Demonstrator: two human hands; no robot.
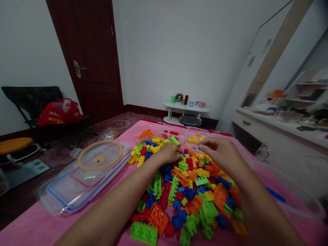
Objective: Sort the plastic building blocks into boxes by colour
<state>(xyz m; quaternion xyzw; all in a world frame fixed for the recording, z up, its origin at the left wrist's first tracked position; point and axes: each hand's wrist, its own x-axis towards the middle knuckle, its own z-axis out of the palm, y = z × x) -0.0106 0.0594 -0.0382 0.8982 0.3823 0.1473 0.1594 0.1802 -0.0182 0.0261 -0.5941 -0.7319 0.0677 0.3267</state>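
A large heap of toy building bricks [179, 194] in green, orange, red, blue and yellow covers the table in front of me. My left hand [171, 152] reaches into the far part of this heap, its fingers curled down among the bricks; whatever they grip is hidden. At the right, my right hand [217, 147] hovers over the heap's far edge, beside a clear plastic box with yellow bricks [193, 140] in it. Its thumb and forefinger are a little apart, and no brick shows between them. Left of that box, another clear box holds red bricks [171, 132].
Orange bricks [146, 134] lie grouped at the far left of the pink tablecloth [128, 136]. Stacked clear lids [84, 184] occupy the left side, topped by a round yellow-rimmed lid [99, 155]. A large clear tub [304, 201] stands at right.
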